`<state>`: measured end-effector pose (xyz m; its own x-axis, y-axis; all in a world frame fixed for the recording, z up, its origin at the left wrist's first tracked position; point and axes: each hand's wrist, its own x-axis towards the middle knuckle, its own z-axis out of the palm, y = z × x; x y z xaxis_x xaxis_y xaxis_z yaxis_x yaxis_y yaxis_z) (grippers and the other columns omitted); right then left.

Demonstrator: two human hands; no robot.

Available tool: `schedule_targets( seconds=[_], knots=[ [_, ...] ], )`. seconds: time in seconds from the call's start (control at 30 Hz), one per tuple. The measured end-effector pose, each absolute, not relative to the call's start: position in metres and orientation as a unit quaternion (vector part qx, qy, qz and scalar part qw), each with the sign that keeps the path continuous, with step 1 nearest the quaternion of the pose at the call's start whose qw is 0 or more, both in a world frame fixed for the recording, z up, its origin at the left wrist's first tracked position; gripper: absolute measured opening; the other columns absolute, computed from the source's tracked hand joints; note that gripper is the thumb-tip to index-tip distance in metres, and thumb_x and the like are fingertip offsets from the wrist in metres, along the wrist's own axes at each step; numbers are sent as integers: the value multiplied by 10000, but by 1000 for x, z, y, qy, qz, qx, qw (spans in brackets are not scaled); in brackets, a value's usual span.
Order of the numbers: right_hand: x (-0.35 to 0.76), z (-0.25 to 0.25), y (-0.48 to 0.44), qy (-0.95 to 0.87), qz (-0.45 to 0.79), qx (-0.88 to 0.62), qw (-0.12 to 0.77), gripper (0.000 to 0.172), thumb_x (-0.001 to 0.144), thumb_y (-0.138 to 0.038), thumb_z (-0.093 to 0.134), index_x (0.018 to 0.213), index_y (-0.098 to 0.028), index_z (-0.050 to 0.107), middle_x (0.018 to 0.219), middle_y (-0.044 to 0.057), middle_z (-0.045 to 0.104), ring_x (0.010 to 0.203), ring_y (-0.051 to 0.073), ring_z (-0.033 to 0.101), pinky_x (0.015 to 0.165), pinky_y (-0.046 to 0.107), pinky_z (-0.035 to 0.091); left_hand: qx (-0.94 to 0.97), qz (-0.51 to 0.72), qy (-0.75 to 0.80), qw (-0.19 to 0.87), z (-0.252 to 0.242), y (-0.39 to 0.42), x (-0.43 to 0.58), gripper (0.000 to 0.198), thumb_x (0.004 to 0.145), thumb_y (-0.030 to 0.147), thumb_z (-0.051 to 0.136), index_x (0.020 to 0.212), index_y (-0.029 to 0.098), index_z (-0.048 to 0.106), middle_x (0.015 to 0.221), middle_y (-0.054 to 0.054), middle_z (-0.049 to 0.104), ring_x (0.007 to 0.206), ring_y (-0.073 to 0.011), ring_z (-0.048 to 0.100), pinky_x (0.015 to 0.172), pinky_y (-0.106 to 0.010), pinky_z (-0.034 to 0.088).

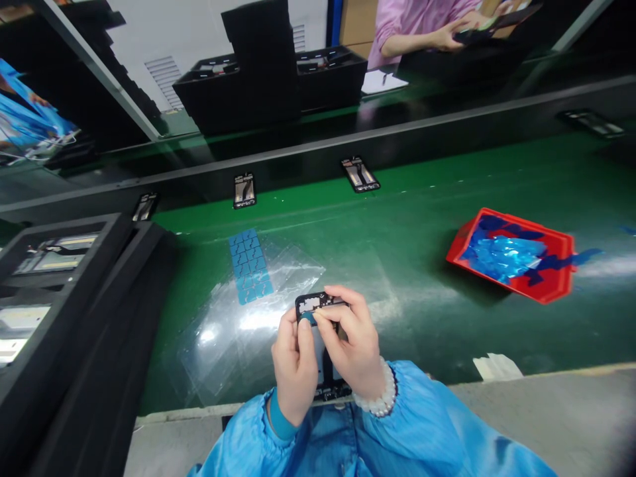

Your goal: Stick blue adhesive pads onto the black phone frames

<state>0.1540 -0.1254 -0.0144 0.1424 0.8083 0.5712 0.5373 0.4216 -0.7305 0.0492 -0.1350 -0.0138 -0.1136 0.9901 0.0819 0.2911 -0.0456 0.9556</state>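
Near the front edge of the green bench, a phone frame with exposed inner parts is held between both hands. My left hand is closed round its left side, the thumb lying by a small blue sticker near the top end. Over the upper right part, my right hand has its thumb and forefinger pinched at that sticker's edge, the other fingers behind the frame. The fingers cover part of the sticker and frame. A sheet of blue stickers lies beyond my left hand on clear plastic sheets.
At right stands a red bin with blue film scraps. More phone frames lie along the far rail. Black foam trays with phone parts are stacked at left. Black boxes and a person in a pink sleeve are behind the rail.
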Motion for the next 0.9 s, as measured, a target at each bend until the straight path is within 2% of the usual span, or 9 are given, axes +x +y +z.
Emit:
schedule_targets(
  seconds=[0.4, 0.53, 0.7, 0.9],
  knots=[
    [153, -12, -124, -642, 122, -518, 552, 111, 817, -106, 523, 826, -203, 577, 1052, 83, 574, 998, 183, 574, 822, 337, 508, 542, 455, 603, 369, -15, -138, 50, 236, 922, 296, 402, 1103, 202, 521, 958, -45, 682, 842, -137, 651, 723, -216, 488],
    [153, -14, -124, -647, 122, -515, 549, 119, 823, -102, 517, 835, -208, 568, 1057, 84, 562, 1022, 188, 560, 821, 350, 510, 540, 472, 585, 378, -14, -138, 51, 239, 906, 292, 430, 1096, 189, 531, 992, -62, 682, 896, -158, 653, 768, -244, 500],
    [153, -13, -124, -636, 109, -536, 545, 72, 811, -130, 550, 819, -200, 567, 1145, 104, 496, 1052, 205, 547, 801, 354, 515, 511, 491, 589, 388, -15, -135, 55, 232, 873, 297, 494, 1069, 185, 547, 963, -57, 698, 852, -165, 677, 740, -254, 529],
    [149, -6, -127, -606, 116, -567, 546, 66, 807, -136, 550, 789, -199, 557, 1158, 107, 452, 1128, 236, 494, 837, 395, 504, 510, 512, 585, 368, -14, -136, 59, 220, 868, 304, 503, 1029, 171, 571, 939, -71, 708, 809, -172, 691, 711, -268, 551]
  ],
)
